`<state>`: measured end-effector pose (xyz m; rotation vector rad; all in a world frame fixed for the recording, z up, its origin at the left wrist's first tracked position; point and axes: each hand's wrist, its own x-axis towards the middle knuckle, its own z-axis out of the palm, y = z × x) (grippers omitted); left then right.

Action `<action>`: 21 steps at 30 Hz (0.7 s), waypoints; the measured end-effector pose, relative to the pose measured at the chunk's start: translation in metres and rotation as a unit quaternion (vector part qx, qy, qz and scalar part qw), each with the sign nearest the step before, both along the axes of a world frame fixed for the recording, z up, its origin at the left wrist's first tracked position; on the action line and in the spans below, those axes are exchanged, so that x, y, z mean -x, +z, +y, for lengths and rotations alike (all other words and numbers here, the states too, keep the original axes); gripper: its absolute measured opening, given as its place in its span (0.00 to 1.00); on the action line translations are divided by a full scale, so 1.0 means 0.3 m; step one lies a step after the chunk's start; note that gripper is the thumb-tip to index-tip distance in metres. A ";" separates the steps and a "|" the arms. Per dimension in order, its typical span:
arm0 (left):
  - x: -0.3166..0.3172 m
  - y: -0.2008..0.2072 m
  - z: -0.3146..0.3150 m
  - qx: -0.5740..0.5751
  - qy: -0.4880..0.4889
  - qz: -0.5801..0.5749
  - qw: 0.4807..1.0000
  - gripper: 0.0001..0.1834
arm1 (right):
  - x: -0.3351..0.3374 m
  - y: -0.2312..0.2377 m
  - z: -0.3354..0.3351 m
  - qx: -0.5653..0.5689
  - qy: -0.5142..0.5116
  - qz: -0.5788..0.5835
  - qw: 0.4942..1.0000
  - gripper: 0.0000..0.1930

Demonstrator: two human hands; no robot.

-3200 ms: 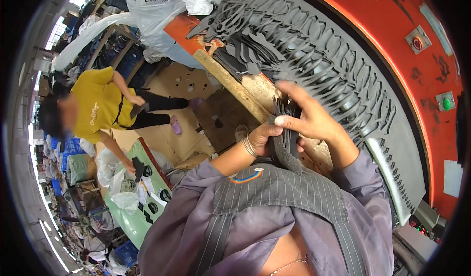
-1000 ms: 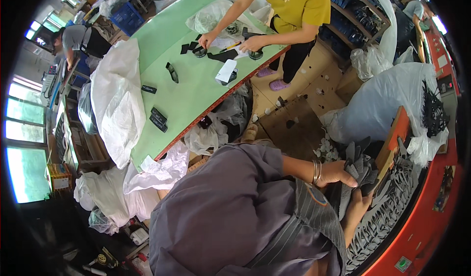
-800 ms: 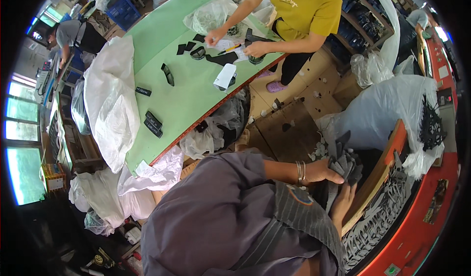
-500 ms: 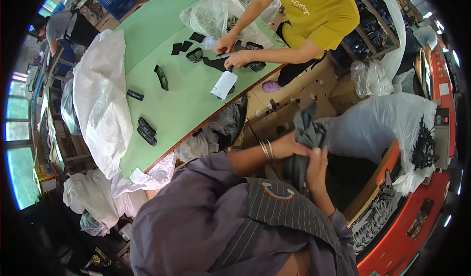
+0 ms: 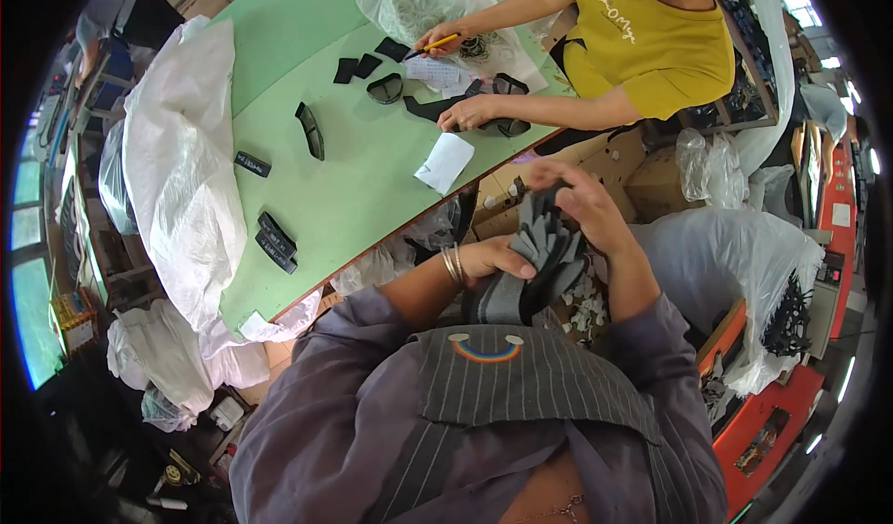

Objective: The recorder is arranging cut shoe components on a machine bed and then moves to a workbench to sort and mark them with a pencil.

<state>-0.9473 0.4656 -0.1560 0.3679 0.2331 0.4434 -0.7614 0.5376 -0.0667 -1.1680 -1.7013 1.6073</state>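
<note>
A fanned bundle of dark grey fabric strips [image 5: 549, 254] is held upright in front of my apron. My left hand [image 5: 493, 259] grips it low on its left side, thumb across the front. My right hand [image 5: 595, 209] curls over the top ends of the strips, thumb against them; its fingertips are partly blurred. A wider grey band [image 5: 498, 299] hangs below my left hand. Across the table a co-worker in a yellow shirt [image 5: 665, 45] holds a yellow pen [image 5: 439, 43] in one hand and rests the other on a black strap piece [image 5: 433, 108].
On the green table [image 5: 344, 203] lie black curved pieces [image 5: 276, 242], small black squares [image 5: 346, 70], a white paper [image 5: 445, 163] and a plastic bag [image 5: 428, 7]. White sheeting [image 5: 181, 180] covers its left edge. A large plastic sack [image 5: 698, 254] and red machine [image 5: 767, 431] stand right.
I have turned toward the right, and the bundle has come closer to my apron and fanned out. My right hand has risen to its top. The co-worker's pen hand has lifted off the strap piece.
</note>
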 end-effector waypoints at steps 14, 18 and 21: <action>0.174 0.019 -0.006 -0.053 0.077 0.160 0.983 0.38 | 0.229 -0.061 0.011 -0.149 0.159 0.026 0.976 0.23; 0.153 0.055 0.000 -0.074 0.196 0.203 0.956 0.38 | 0.232 -0.081 0.096 -0.129 0.202 0.063 0.969 0.25; 0.133 0.044 -0.006 -0.041 0.189 0.236 0.952 0.36 | 0.232 -0.129 0.202 -0.146 0.236 0.149 0.949 0.27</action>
